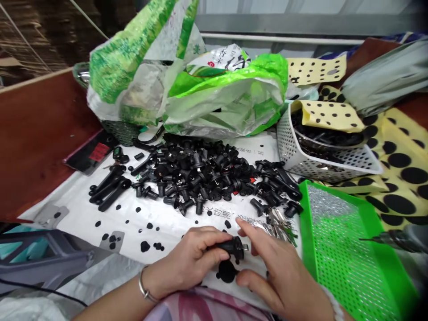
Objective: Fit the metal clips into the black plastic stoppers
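Note:
My left hand (190, 261) is closed around a small black plastic part (232, 246) with a short stem, held just above the white sheet (83, 218). My right hand (277, 278) meets it from the right, forefinger stretched over the part and thumb curled below, next to a round black disc (227, 271). A bracelet sits on my left wrist. A large heap of similar black parts (200, 171) lies on the sheet beyond my hands. Small shiny metal pieces (279, 223) lie just right of my fingers.
A green perforated tray (337, 249) stands at the right. A white basket (321, 156) of dark parts sits behind it, among yellow sheets with black dots (397, 174). Green-and-white plastic bags (200, 89) pile at the back. Long black bars (110, 187) lie at left.

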### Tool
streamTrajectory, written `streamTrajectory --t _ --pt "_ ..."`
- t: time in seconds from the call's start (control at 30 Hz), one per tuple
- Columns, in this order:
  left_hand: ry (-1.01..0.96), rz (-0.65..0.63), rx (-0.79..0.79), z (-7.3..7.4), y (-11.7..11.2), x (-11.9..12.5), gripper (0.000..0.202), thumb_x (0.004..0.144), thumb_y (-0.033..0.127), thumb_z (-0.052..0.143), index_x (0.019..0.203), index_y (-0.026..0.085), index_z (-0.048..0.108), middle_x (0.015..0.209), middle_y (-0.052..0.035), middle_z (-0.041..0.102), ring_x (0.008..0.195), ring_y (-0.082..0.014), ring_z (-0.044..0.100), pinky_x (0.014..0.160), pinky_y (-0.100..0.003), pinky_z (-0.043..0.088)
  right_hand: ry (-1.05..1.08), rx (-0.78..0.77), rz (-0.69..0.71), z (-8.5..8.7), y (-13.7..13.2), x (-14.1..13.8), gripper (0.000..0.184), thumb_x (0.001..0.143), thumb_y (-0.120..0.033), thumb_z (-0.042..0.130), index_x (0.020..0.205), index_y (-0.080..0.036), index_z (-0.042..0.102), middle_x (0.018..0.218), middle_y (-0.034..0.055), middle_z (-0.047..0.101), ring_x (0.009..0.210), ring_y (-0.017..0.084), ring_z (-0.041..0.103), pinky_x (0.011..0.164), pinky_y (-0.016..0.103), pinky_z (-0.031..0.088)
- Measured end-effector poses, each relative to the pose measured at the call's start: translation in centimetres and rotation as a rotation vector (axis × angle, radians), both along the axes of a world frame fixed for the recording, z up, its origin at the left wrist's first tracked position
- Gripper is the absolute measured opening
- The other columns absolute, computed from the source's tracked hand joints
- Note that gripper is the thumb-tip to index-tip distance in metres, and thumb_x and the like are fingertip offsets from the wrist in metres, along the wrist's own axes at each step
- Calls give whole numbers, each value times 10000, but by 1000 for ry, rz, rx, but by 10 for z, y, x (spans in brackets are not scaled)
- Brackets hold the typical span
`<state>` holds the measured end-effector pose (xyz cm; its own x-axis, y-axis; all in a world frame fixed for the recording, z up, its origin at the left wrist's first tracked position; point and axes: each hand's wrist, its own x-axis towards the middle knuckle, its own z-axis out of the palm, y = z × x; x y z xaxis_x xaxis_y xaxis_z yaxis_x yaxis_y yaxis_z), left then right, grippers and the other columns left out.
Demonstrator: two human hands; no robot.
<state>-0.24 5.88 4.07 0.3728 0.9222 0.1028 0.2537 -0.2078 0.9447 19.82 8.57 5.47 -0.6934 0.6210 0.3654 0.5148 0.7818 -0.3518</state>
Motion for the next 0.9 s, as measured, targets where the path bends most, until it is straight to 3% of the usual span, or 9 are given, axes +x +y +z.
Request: streamTrajectory --t 0.07,0.23,0.3,0.37,0.43,0.5,0.63,0.8,0.9 --pt "1 -7 -23 1 1 -1 257 866 197 521 1091 188 643 851 -50 654 749 -139 602 692 -225 477 -4 47 19 -2 -1 -1 459 938 -383 386 1289 -87 388 1034 158 667 867 229 669 689 318 544" --pt "52 -4 2 0 1 0 269 853 186 527 1090 140 645 870 -84 657 786 -160 601 731 -242 467 38 -199 -20 -8 -2 -1 297 954 -396 346 1078 -165 487 556 -21 624 450 136 604 412 219 470" --pt "59 -7 -7 -1 0 0 260 850 187 533 1079 149 651 841 -73 650 756 -153 594 705 -234 464 29 -205 -35 -8 -2 1 359 953 -416 318 1150 -153 460 679 30 677 506 143 634 441 224 497" --pt "51 -1 -25 -1 -1 -1 245 851 188 535 1061 158 656 827 -63 644 730 -144 586 680 -225 461 14 -93 -21 -8 -1 4 471 938 -441 332 1276 -115 381 955 139 690 697 187 686 555 257 549" --pt "41 -5 -31 0 -2 -1 237 852 186 534 1053 164 657 830 -59 644 736 -143 590 686 -223 463 7 1 17 -9 -1 5 469 930 -419 370 1296 -126 369 1077 168 655 839 223 685 649 282 560" --pt "54 -14 -9 0 -3 -1 241 856 181 522 1058 165 652 860 -67 652 778 -151 599 727 -231 468 35 -22 33 -12 -1 3 336 937 -366 390 1202 -167 441 930 109 696 765 200 691 625 261 554" --pt "141 -10 61 -2 -3 -1 264 865 170 490 1088 142 629 903 -92 659 825 -168 602 768 -254 473 70 -277 -48 -15 -3 -2 191 918 -357 452 1014 -199 499 591 -17 616 497 135 615 444 201 483" --pt "168 11 134 -4 -4 -3 250 872 171 480 1082 141 612 889 -87 659 804 -164 603 752 -258 498 126 -211 -22 -17 -6 -5 315 910 -375 462 1159 -182 463 756 34 666 559 134 631 507 210 505" --pt "248 36 253 -8 -6 -2 273 883 163 448 1128 133 563 934 -102 660 847 -182 603 796 -299 510 184 -299 -67 -23 -6 -12 223 913 -341 460 1079 -199 507 791 38 677 616 144 645 551 219 507"
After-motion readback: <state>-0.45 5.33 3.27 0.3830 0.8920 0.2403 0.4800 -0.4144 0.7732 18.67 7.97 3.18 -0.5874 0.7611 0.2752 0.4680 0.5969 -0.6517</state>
